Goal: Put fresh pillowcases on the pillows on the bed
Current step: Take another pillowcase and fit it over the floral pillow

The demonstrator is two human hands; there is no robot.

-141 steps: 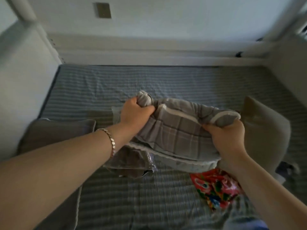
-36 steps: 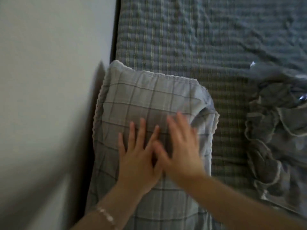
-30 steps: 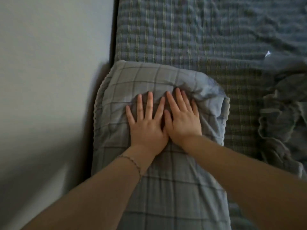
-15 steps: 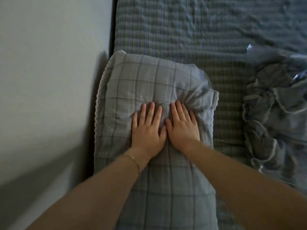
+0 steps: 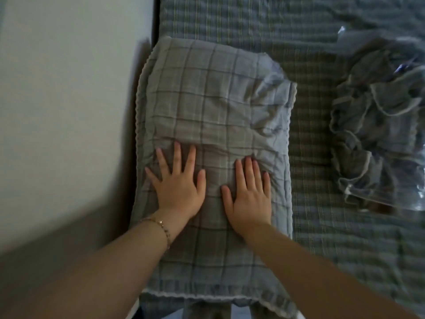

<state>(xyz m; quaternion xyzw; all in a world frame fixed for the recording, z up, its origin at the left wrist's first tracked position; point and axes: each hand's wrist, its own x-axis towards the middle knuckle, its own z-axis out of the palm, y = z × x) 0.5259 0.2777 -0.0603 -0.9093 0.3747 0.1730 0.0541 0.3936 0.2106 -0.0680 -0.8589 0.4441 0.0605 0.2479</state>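
A pillow in a grey checked pillowcase (image 5: 207,107) with a white scalloped trim lies on the bed against the left wall. My left hand (image 5: 178,183) presses flat on its near left part, fingers spread. My right hand (image 5: 249,192) lies flat beside it on the pillow's right part, fingers straight. The far right corner of the pillowcase is bunched and creased. A second crumpled grey pillowcase (image 5: 377,116) with white piping lies on the bed to the right, partly on clear plastic packaging (image 5: 391,201).
The bed (image 5: 322,238) is covered with a grey-green striped sheet. A pale wall (image 5: 69,100) runs along the left side, with a dark gap between it and the mattress.
Earlier I was pulling the case on in mid-air; the covered pillow now lies by the wall. In the last second my hands slid nearer and apart, flattening it.
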